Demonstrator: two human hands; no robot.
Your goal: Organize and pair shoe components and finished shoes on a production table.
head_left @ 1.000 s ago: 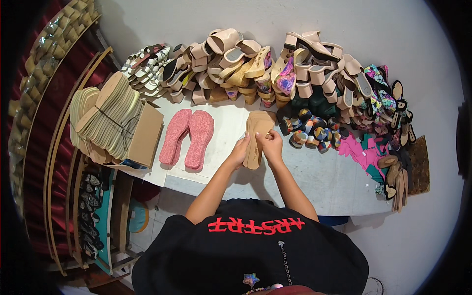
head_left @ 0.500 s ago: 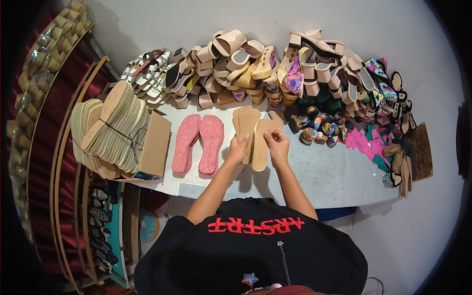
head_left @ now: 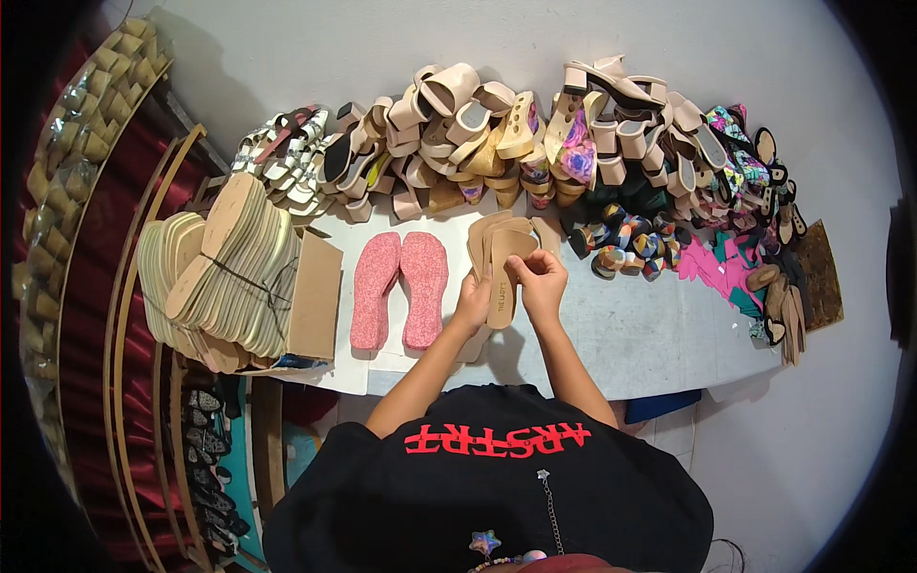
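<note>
My left hand is closed around a few tan insoles, their wide ends fanned out toward the far side of the table. In front of them lies another tan insole with dark lettering near its narrow end. My right hand pinches that front insole by its right edge, thumb on top. Left of my hands, two thick pink speckled soles rest side by side on the pale table. Part of the insoles is hidden behind my left fingers.
A tied bundle of pale sole pieces stands in a cardboard box at the left. Heeled sandals are heaped along the wall. Multicoloured shoe pieces and pink fabric scraps lie at the right. Racks line the far left.
The front insole has moved left and now overlaps the fanned ones in my left hand; before, it was held apart to their right. My right hand still grips it.
</note>
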